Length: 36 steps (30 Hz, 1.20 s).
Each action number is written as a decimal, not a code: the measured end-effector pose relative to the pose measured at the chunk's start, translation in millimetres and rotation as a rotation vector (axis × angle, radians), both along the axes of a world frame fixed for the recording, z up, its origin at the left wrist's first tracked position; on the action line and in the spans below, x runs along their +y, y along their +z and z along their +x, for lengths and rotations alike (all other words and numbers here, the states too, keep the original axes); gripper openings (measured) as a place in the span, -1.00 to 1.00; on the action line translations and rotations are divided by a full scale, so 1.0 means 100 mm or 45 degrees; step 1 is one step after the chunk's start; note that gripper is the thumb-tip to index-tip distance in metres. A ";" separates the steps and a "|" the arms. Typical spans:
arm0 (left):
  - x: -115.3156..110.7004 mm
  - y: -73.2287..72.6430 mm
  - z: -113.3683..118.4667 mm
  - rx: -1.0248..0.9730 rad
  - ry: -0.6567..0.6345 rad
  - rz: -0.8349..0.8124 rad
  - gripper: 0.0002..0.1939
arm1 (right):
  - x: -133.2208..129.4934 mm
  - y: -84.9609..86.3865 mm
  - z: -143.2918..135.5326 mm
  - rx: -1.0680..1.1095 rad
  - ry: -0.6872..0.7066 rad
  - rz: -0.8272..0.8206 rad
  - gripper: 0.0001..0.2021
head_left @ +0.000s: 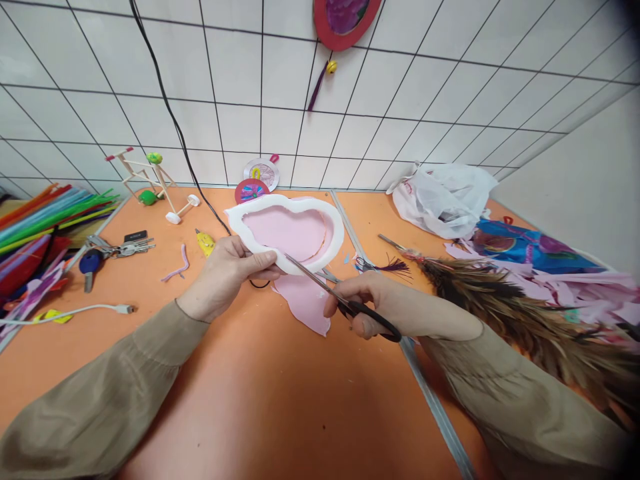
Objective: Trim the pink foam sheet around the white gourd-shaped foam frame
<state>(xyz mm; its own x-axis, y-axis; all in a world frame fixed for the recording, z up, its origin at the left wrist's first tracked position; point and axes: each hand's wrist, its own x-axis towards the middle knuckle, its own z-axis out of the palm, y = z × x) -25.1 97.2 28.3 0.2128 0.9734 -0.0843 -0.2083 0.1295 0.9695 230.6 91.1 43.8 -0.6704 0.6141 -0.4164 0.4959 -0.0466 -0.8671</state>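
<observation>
My left hand [233, 270] pinches the lower left edge of a white cloud-shaped frame [333, 250], with the thumb on top. Pink sheet [283, 230] fills the opening of this frame. A loose flap of pink sheet [306, 303] hangs below its lower edge. In my right hand [373, 300] are scissors [350, 308] with black handles, fingers through the loops. Their blades point up and left, lying along the frame's lower rim near my left thumb. Whether the blades touch the pink sheet I cannot tell.
Left on the orange table [240, 413] lie keys [133, 247], a yellow glue gun [205, 242], a white cable [95, 309] and coloured pipe cleaners [55, 210]. A small stick tricycle [155, 183] stands behind. At right are brown feathers [505, 307], pink scraps [565, 290] and a white plastic bag [443, 197].
</observation>
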 end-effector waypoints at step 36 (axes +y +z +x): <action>-0.01 -0.02 -0.01 0.100 -0.002 0.038 -0.78 | 0.00 0.01 -0.03 -0.037 0.008 0.051 -0.71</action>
<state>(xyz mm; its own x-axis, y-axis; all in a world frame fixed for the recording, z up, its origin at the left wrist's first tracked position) -25.8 96.0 26.0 0.2083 0.9754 -0.0717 -0.1316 0.1005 0.9862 227.6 91.1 44.4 -0.6621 0.6265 -0.4111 0.5211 -0.0094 -0.8534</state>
